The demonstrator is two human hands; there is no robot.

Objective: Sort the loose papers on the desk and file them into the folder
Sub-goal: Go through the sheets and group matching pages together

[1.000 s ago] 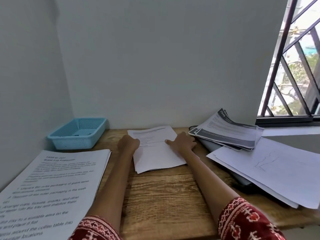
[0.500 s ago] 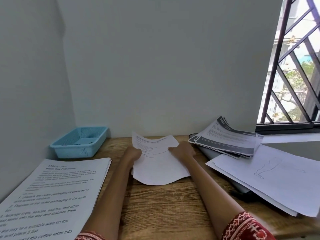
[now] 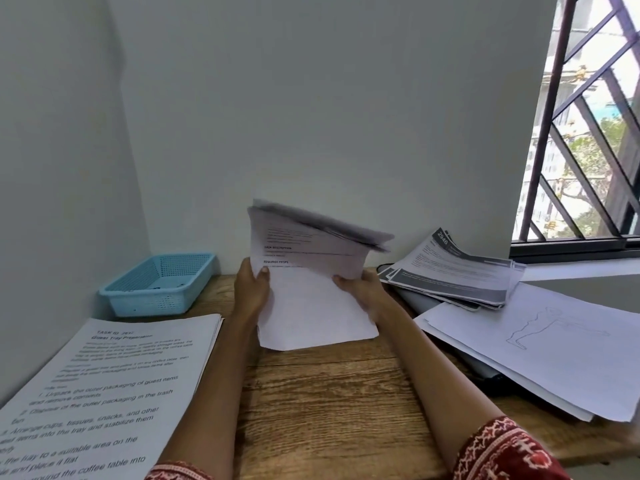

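Observation:
A small bundle of white printed sheets (image 3: 308, 271) is raised above the middle of the wooden desk (image 3: 329, 393), its top edges bent over to the right. My left hand (image 3: 251, 289) grips its left edge, thumb on the front. My right hand (image 3: 363, 292) holds its right edge from below. A thick stack of printed pages (image 3: 104, 386) lies at the near left. A fanned pile with dark grey headers (image 3: 453, 275) sits at the back right. Large white sheets with a line drawing (image 3: 540, 337) lie at the right, over a dark flat object that may be the folder (image 3: 485, 375).
A light blue perforated plastic basket (image 3: 159, 284) stands in the back left corner against the wall. A barred window (image 3: 588, 133) is at the right, with a sill behind the grey-header pile. Bare wood shows between my forearms.
The bundle lay flat on the desk under both hands; both hands have lifted it upright off the wood, and its top has flopped over to the right.

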